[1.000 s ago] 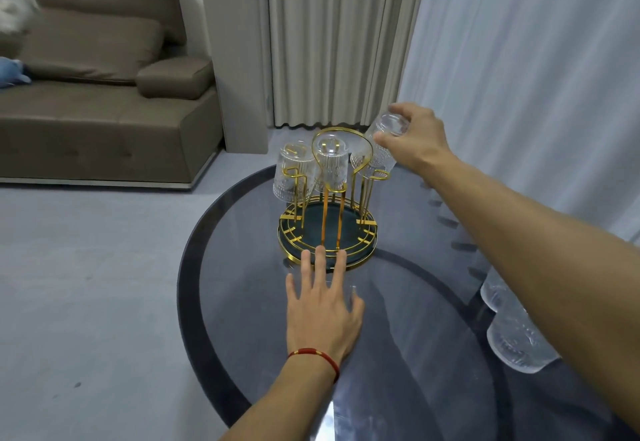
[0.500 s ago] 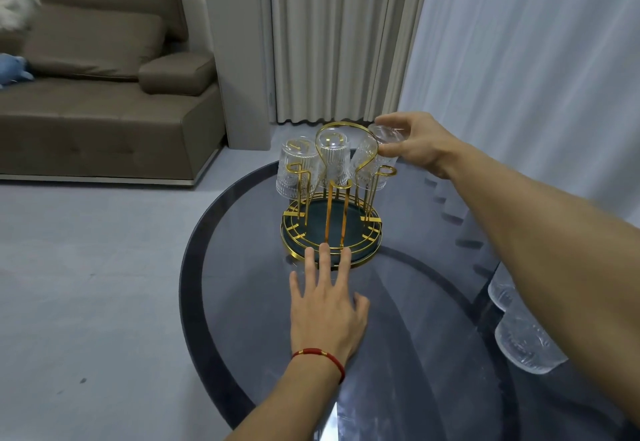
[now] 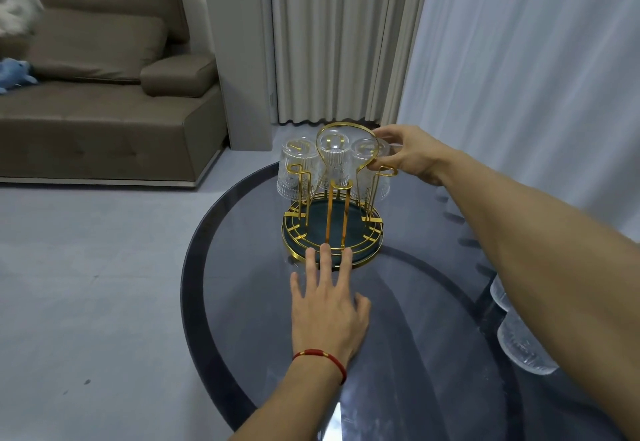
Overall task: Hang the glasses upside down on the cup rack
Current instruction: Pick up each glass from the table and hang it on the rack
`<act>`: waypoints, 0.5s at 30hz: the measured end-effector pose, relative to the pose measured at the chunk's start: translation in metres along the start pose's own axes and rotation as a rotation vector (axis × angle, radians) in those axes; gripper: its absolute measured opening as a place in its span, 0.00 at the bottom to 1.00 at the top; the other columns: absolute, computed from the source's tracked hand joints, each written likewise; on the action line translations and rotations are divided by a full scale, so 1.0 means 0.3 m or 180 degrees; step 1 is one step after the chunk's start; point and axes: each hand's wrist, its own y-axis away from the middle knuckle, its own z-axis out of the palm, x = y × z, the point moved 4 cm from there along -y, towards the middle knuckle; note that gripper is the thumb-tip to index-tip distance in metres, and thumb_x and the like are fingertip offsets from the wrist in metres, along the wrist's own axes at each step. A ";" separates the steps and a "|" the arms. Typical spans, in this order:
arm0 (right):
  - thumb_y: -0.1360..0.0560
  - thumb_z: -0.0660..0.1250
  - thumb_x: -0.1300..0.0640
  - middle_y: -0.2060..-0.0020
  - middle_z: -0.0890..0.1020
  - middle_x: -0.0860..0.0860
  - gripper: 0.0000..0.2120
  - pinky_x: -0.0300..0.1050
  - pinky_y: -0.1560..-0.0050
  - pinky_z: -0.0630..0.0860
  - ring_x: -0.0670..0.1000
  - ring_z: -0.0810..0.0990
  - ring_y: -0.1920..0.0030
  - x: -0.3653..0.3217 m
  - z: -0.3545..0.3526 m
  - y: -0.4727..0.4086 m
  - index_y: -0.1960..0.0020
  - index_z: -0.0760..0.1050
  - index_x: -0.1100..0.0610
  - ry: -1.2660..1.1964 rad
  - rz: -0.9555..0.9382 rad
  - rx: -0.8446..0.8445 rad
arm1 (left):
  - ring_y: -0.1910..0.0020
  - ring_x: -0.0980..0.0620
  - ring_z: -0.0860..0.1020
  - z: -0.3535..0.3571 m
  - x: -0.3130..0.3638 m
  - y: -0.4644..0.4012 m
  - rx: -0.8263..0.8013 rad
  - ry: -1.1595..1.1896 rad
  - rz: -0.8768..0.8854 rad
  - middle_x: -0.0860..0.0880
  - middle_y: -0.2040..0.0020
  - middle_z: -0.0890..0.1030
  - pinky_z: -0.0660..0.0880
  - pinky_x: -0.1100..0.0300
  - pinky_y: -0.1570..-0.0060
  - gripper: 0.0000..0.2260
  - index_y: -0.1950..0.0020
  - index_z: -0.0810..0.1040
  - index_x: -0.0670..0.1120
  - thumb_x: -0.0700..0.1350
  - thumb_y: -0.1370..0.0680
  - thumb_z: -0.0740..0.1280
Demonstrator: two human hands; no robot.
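No legible writing. Right hand [image 3: 410,153] grips inverted ribbed clear glass [image 3: 370,170] on gold wire cup rack [image 3: 332,226]; left hand [image 3: 327,305] flat, fingers spread, on dark round glass table [image 3: 242,302]; brown sofa [image 3: 104,101] behind.

Round dark glass table [image 3: 242,302]: gold cup rack [image 3: 332,236] sits toward its far edge, left hand [image 3: 325,309] flat at centre, two ribbed glasses [image 3: 519,340] near the right edge.

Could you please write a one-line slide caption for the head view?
Right hand sets a third glass upside down on the rack; left hand lies flat on the table.
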 end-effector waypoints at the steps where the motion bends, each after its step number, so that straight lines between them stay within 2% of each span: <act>1: 0.30 0.80 0.65 0.32 0.77 0.51 0.38 0.44 0.45 0.78 0.54 0.76 0.32 0.005 -0.001 0.005 0.24 0.71 0.56 -0.0011 -0.0001 0.0039 | 0.19 0.44 0.37 0.001 -0.002 0.000 -0.0003 0.0000 -0.0002 0.47 0.16 0.43 0.45 0.38 0.21 0.31 0.18 0.43 0.57 0.58 0.18 0.53; 3: 0.28 0.78 0.63 0.29 0.75 0.54 0.37 0.48 0.38 0.77 0.55 0.74 0.30 0.019 -0.008 0.026 0.22 0.68 0.56 -0.0051 0.0004 0.0136 | 0.19 0.44 0.37 0.005 -0.006 -0.003 -0.0004 -0.0003 -0.0010 0.47 0.16 0.44 0.46 0.38 0.21 0.31 0.18 0.43 0.57 0.58 0.18 0.53; 5: 0.26 0.77 0.62 0.29 0.76 0.56 0.35 0.48 0.35 0.75 0.54 0.75 0.30 0.034 -0.017 0.061 0.22 0.68 0.57 -0.0142 -0.0009 0.0290 | 0.19 0.44 0.38 0.009 -0.009 -0.004 0.0019 0.0006 -0.0011 0.47 0.16 0.44 0.47 0.38 0.21 0.31 0.18 0.43 0.57 0.57 0.18 0.54; 9: 0.22 0.73 0.61 0.37 0.81 0.55 0.22 0.50 0.36 0.79 0.54 0.80 0.36 0.037 -0.044 0.179 0.29 0.76 0.58 -0.0090 -0.0225 0.0871 | 0.18 0.44 0.41 0.006 -0.010 -0.003 0.0099 0.0049 -0.0016 0.47 0.16 0.48 0.52 0.37 0.22 0.32 0.18 0.46 0.57 0.58 0.20 0.54; 11: 0.20 0.69 0.64 0.42 0.84 0.56 0.15 0.51 0.40 0.83 0.57 0.83 0.40 0.032 -0.057 0.264 0.34 0.80 0.59 -0.0289 -0.0340 0.1016 | 0.18 0.44 0.43 0.002 -0.009 -0.002 0.0096 0.0084 0.0001 0.47 0.16 0.49 0.53 0.36 0.23 0.32 0.18 0.48 0.57 0.60 0.20 0.54; 13: 0.20 0.66 0.66 0.48 0.87 0.55 0.12 0.51 0.46 0.84 0.57 0.86 0.46 0.031 -0.076 0.378 0.40 0.83 0.59 -0.0660 -0.0388 0.1075 | 0.18 0.44 0.45 -0.008 -0.006 0.003 0.0096 0.0128 0.0019 0.47 0.16 0.51 0.53 0.37 0.23 0.32 0.18 0.51 0.56 0.61 0.21 0.54; 15: 0.20 0.65 0.67 0.54 0.89 0.51 0.12 0.49 0.48 0.84 0.52 0.87 0.52 0.039 -0.106 0.521 0.45 0.84 0.56 -0.0746 -0.0447 0.1205 | 0.18 0.45 0.46 -0.022 0.001 0.017 0.0075 0.0067 0.0068 0.47 0.16 0.51 0.54 0.37 0.23 0.32 0.18 0.52 0.55 0.62 0.20 0.55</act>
